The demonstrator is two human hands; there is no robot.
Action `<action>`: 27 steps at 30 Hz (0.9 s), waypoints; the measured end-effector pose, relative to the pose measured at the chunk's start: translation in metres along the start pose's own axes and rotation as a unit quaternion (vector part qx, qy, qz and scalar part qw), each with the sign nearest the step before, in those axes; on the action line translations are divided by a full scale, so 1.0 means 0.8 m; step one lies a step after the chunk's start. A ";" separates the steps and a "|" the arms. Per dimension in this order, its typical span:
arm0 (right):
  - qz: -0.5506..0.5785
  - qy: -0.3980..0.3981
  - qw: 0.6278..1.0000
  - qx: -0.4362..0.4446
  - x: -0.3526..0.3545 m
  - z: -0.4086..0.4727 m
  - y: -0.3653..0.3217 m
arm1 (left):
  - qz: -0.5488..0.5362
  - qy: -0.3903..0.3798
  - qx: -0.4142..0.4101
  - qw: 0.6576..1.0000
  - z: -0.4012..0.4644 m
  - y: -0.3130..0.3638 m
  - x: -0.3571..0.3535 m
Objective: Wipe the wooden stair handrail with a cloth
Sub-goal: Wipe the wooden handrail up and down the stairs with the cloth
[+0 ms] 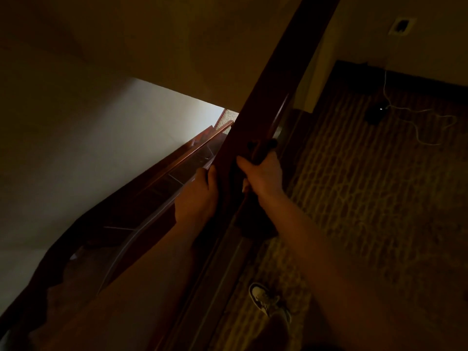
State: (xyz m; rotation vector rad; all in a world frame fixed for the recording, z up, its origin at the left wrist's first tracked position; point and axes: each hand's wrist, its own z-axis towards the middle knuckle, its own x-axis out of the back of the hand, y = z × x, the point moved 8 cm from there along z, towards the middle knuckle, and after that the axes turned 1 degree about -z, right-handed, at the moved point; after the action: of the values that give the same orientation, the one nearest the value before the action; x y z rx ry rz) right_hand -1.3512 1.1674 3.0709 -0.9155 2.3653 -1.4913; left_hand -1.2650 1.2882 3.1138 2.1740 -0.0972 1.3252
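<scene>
The dark wooden handrail (276,79) runs diagonally from the bottom centre up to the top right. My right hand (264,173) grips the rail from its right side, its fingers curled over a dark cloth (257,225). The cloth shows above the fingers and hangs in a dark bunch below the wrist. My left hand (200,196) rests flat against the rail's left side, level with the right hand, thumb pointing up along the wood. The scene is very dim.
Left of the rail the stairwell drops away, with a lower handrail (192,153) and a pale wall. To the right lies patterned carpet (367,198), with my shoe (266,297), a white cable (417,122), a small dark device (374,116) and a wall socket (401,26).
</scene>
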 end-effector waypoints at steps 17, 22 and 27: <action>0.174 -0.115 0.978 0.001 0.077 -0.055 -0.048 | -0.410 -0.184 -0.076 0.890 -0.080 0.083 -0.023; 0.207 -0.142 0.968 -0.015 0.110 -0.060 -0.049 | -0.359 -0.139 -0.057 0.921 -0.062 0.087 0.010; 0.096 -0.130 0.987 0.001 0.144 -0.073 -0.039 | -0.488 -0.066 0.043 0.869 -0.052 0.087 0.050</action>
State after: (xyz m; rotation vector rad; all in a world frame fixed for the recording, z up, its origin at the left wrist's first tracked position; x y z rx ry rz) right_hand -1.4572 1.1329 3.1436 -0.8010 2.1928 -1.2201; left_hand -1.3026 1.2611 3.1915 1.9020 0.9063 0.5834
